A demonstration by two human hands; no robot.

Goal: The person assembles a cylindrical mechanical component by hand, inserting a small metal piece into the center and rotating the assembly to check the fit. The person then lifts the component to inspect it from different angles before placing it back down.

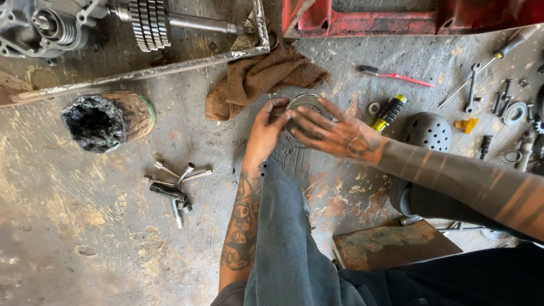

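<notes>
Both hands on a round metal disc part [304,107] lying on the concrete floor [85,238], just below the brown rag [258,76]. Left hand [266,127] curls around the disc's left edge, fingers bent on the rim; right hand [334,135] lies flat across its top, fingers spread, hiding most of the face, so I can't tell what the part is. All other positions are given relative to the disc. Just right: yellow-black tool handle [389,113] and a washer [374,107]; beyond them a perforated grey dome [428,131]. Far right: scattered wrenches and small parts [498,102]. Upper right: red-handled screwdriver [396,75], red metal frame [408,17] behind. Left, well apart: cluster of sockets and extension bars [173,187]; further up-left a grimy cylinder with black gunk [107,120]. Top left: gear shaft [164,21] behind an angle-iron frame [158,71]. Person's knee [289,226] directly below. Rusty plate [394,245] lower right.
</notes>
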